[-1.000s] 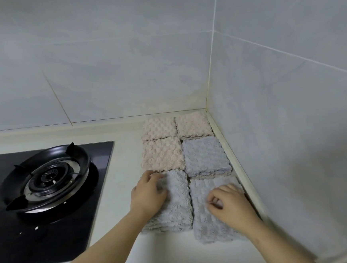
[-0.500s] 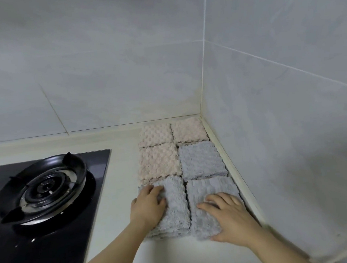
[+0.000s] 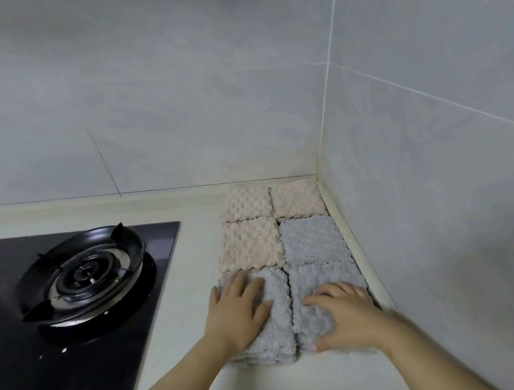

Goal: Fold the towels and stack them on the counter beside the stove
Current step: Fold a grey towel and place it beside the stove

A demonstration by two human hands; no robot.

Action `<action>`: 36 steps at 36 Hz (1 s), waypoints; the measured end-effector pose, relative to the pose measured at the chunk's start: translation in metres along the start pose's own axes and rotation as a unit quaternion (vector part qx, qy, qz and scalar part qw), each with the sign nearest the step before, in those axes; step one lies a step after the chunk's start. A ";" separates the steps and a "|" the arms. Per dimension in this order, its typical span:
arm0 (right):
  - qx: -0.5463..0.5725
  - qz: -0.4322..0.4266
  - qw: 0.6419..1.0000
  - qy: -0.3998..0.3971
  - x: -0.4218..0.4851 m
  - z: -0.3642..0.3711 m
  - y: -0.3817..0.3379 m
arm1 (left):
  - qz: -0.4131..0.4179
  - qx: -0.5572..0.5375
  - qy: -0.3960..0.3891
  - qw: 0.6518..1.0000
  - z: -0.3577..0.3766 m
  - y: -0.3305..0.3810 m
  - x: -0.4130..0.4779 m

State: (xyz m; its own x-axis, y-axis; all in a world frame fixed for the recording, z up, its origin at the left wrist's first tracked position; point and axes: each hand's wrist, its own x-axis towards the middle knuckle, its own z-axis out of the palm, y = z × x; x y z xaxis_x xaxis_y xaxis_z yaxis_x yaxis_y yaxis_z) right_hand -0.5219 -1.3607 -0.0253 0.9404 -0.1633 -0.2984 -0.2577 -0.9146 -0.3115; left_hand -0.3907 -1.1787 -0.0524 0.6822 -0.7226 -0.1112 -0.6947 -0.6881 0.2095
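Counter (image 3: 193,261) right of stove (image 3: 81,285). Six folded towels (image 3: 250,244) in two columns, packed into far right corner. All soft, light, plush; folds likely spring open, so take by whole folded edge, support underneath. Left hand (image 3: 237,313) flat, fingers straight, presses near left grey towel (image 3: 278,331). Right hand (image 3: 348,317) spread, fingers relaxed, rests on near right grey towel (image 3: 315,282), gripping nothing; fold edge probably under palm, hidden.
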 end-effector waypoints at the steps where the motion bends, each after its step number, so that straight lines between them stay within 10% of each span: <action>1: 0.034 0.007 0.999 0.006 -0.001 -0.007 -0.003 | 0.022 -0.005 0.001 1.000 0.000 0.003 -0.002; 8: -0.012 0.057 0.979 0.198 0.008 -0.014 -0.004 | 0.067 0.044 -0.104 0.991 0.007 0.013 0.005; 20: -0.086 -0.052 0.995 0.019 -0.001 0.024 0.002 | 0.181 0.049 -0.010 0.982 0.003 -0.001 0.002; 36: -0.118 -0.045 0.992 0.013 0.024 0.017 0.012 | 0.174 0.119 -0.078 0.974 0.009 0.002 0.023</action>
State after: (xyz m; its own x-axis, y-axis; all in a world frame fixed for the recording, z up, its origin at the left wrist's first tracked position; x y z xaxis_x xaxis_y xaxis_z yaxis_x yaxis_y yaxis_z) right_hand -0.5067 -1.3688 -0.0518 0.9636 -0.0831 -0.2541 -0.1152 -0.9867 -0.1144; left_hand -0.3781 -1.1975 -0.0634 0.3654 -0.9035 -0.2240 -0.9239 -0.3814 0.0312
